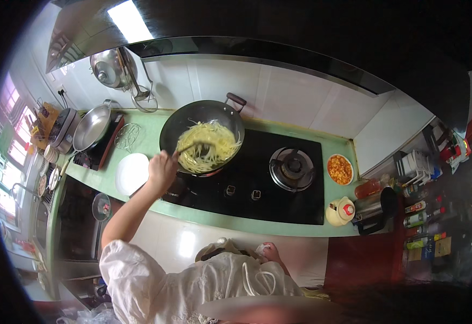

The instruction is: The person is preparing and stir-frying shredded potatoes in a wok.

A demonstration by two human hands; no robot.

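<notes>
My left hand (163,170) grips the handle of a spatula (185,149), whose blurred head rests among pale yellow shredded strips of food (215,139). These lie in a dark wok (171,125) on the left part of a black glass gas hob (203,202). Beside my left hand, a round white plate (132,174) lies on the green counter. Low in front of my body, my right hand (271,252) is closed around a crumpled white cloth or tissue (262,248), away from the wok.
An unused burner (292,168) is right of the wok. Farther right stand a dish of reddish-orange food (339,169), a cream pot (339,211), a metal kettle (371,208) and several bottles. Left are a wire rack (127,136) and a steel pan (93,126) on a portable cooktop.
</notes>
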